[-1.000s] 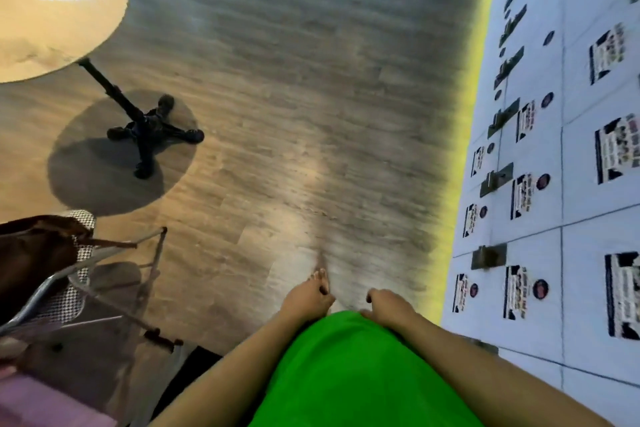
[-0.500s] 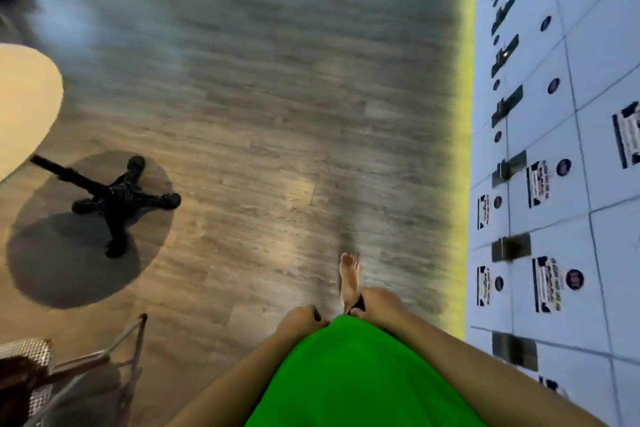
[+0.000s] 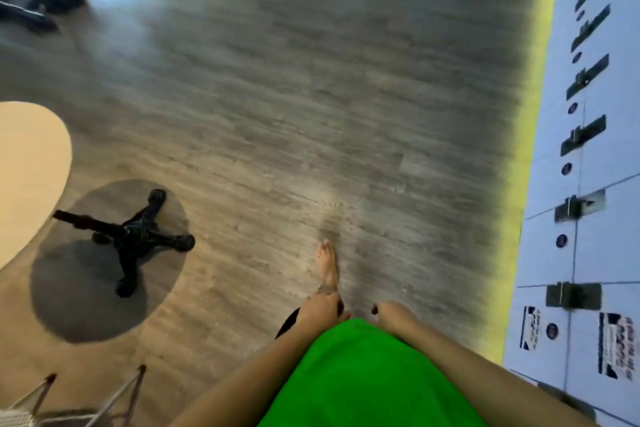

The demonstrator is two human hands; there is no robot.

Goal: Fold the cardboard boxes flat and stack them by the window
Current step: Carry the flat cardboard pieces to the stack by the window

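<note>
No cardboard boxes or window are in sight, so I can't judge any folding or stacking done. The left hand (image 3: 320, 308) and right hand (image 3: 393, 315) hang loosely curled, holding nothing, over bare wooden floor (image 3: 311, 114) beside white lockers (image 3: 588, 253).

- Green garment (image 3: 363, 381) fills lower centre; taken as landmark.
- Left hand (image 3: 320, 310) at garment's upper left edge, fingers curled, touching the fabric; whether it grips it cannot be told.
- Right hand (image 3: 391, 314) at garment's upper right edge, fingers curled; contents not discernible.
- Bare foot (image 3: 327, 265) on wood floor (image 3: 311, 97), just beyond the left hand.
- Black star-shaped base (image 3: 133, 237) well left of garment, under round tan surface (image 3: 27, 177).
- White locker doors (image 3: 588, 218) to garment's right, behind a yellow strip (image 3: 519, 184).
</note>
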